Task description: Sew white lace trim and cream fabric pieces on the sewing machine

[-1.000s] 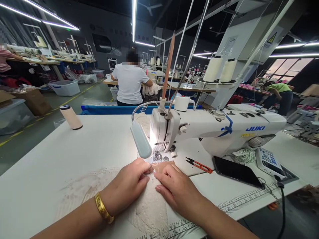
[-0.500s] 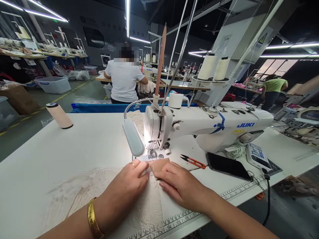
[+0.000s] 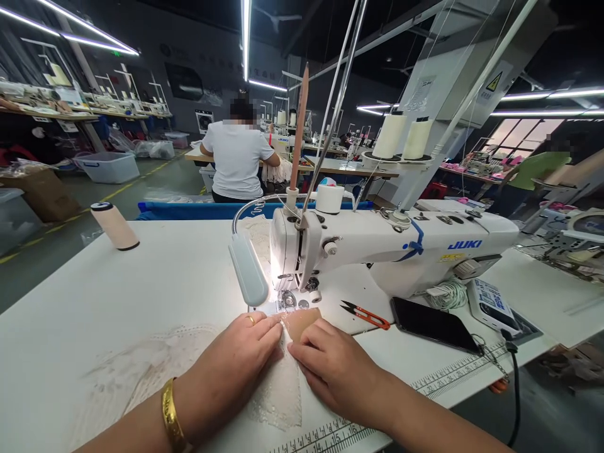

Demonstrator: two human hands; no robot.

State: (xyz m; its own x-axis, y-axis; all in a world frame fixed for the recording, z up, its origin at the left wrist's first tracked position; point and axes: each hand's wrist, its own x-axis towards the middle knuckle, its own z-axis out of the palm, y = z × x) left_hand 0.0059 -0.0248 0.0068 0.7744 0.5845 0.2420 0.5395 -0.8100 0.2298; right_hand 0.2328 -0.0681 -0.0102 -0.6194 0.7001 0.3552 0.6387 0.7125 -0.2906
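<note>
Both hands are at the front of the needle area of a white JUKI sewing machine [image 3: 372,236]. My left hand [image 3: 238,349] presses its closed fingers on cream lace fabric [image 3: 279,397], just before the presser foot [image 3: 285,301]. With curled fingers, my right hand [image 3: 333,362] grips a small tan fabric piece [image 3: 301,322] whose left edge meets the lace. The fingertips of the right hand partly hide where the two layers overlap. More sheer lace [image 3: 146,362] spreads over the table left of my left wrist.
Orange thread snips [image 3: 365,314], a black phone [image 3: 434,324] and a white power box [image 3: 493,308] lie to the right. A thread cone [image 3: 114,226] stands at left. The lamp [image 3: 248,270] hangs beside the needle. A person in a white shirt [image 3: 237,157] sits ahead.
My right fingers have shifted slightly left and curled more over the tan piece. The lace's lower end has drawn up toward the machine. The camera view has tilted slightly.
</note>
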